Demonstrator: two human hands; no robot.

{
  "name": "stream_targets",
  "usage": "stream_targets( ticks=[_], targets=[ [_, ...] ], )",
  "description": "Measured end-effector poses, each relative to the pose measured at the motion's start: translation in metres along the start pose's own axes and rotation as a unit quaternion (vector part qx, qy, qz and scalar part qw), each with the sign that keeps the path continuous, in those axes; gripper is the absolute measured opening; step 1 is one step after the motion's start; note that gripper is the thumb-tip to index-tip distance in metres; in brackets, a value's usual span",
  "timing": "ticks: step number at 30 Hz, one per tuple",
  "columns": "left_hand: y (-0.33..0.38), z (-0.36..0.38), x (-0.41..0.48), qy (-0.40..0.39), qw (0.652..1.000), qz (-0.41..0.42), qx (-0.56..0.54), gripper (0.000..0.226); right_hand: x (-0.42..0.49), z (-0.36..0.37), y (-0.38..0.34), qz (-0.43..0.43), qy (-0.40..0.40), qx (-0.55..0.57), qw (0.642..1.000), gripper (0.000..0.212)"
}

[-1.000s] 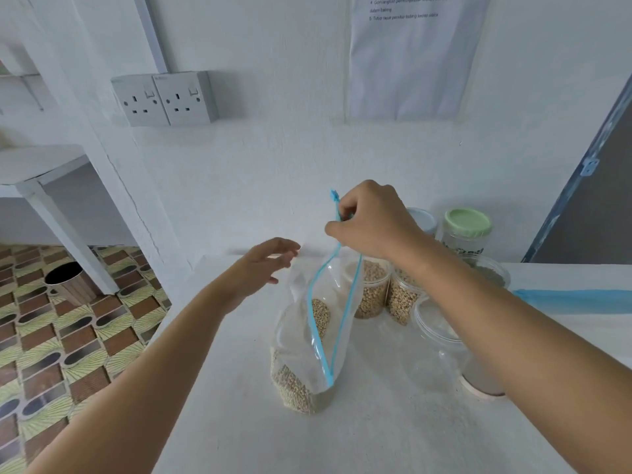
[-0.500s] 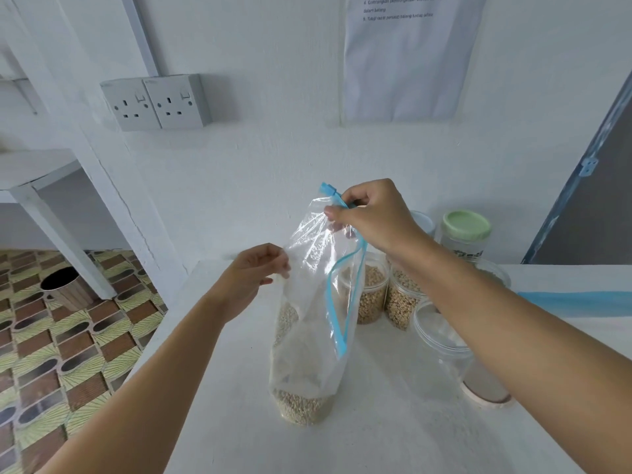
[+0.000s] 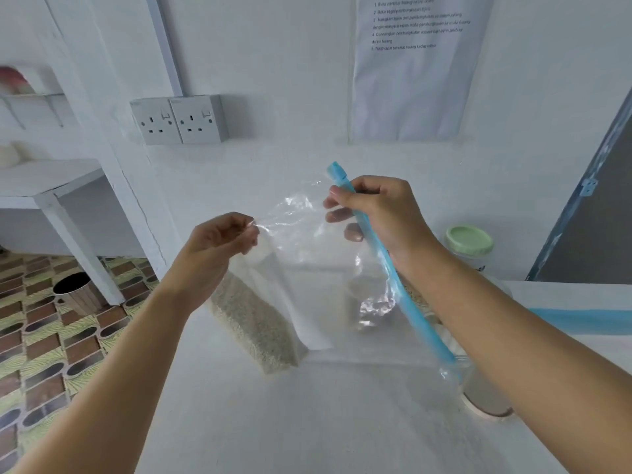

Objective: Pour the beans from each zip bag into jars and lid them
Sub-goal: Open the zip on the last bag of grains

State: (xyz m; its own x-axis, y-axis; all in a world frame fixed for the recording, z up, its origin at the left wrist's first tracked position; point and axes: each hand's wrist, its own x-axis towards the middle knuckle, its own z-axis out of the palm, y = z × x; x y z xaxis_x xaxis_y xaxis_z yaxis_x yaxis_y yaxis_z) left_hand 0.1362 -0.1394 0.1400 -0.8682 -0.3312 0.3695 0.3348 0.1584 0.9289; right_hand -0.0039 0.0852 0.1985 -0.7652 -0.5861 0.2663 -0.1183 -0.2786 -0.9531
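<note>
A clear zip bag with a blue zip strip hangs tilted above the white table. Pale beans are gathered along its lower left edge. My right hand grips the zip end near the top. My left hand pinches the bag's upper left corner. A jar with a green lid stands at the back right, behind my right arm. A clear open jar stands under my right forearm, mostly hidden. Other jars behind the bag are blurred.
The wall stands close behind the table, with a double socket and a printed sheet on it. A blue strip lies on the table at the right. Left of the table's edge is patterned floor with a small bin.
Both hands have lifted the bag off the table and spread it sideways. The left hand, free a second ago, now pinches the bag's corner, and the beans have slid to the lower left edge.
</note>
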Motion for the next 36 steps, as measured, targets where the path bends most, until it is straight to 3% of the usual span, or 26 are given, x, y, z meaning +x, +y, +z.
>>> stream_targets(
  ticks=[5, 10, 16, 23, 27, 30, 33, 36],
  targets=[
    [-0.018, 0.005, -0.003, -0.031, 0.994, -0.042, 0.096, 0.035, -0.001, -0.019, 0.022, -0.031, -0.003, -0.138, 0.990, 0.016],
    [-0.029, -0.001, -0.007, -0.034, 0.985, -0.063, 0.156, 0.021, 0.000, -0.023, 0.033, -0.072, -0.008, -0.163, 0.984, 0.011],
    [-0.060, -0.049, -0.010, -0.103, 0.917, -0.133, 0.363, 0.015, 0.004, -0.035, 0.042, -0.074, 0.001, -0.182, 0.980, 0.010],
    [-0.053, -0.054, -0.010, -0.004, 0.964, -0.080, 0.253, 0.008, 0.002, -0.030, 0.032, -0.095, 0.056, -0.127, 0.986, 0.015],
    [-0.048, -0.046, -0.019, -0.032, 0.955, -0.066, 0.286, 0.008, -0.009, -0.030, 0.035, -0.073, 0.059, -0.103, 0.990, 0.015],
    [-0.049, -0.049, -0.022, 0.010, 0.963, -0.057, 0.264, 0.006, -0.013, -0.028, 0.040, -0.070, 0.070, -0.099, 0.990, 0.018],
    [-0.047, -0.045, -0.022, -0.004, 0.960, -0.066, 0.271, 0.004, -0.012, -0.028, 0.042, -0.061, 0.081, -0.114, 0.988, 0.021],
    [-0.044, -0.057, -0.025, -0.015, 0.951, -0.092, 0.294, 0.023, -0.011, -0.032, 0.043, -0.049, 0.095, -0.119, 0.987, 0.018]
  ],
)
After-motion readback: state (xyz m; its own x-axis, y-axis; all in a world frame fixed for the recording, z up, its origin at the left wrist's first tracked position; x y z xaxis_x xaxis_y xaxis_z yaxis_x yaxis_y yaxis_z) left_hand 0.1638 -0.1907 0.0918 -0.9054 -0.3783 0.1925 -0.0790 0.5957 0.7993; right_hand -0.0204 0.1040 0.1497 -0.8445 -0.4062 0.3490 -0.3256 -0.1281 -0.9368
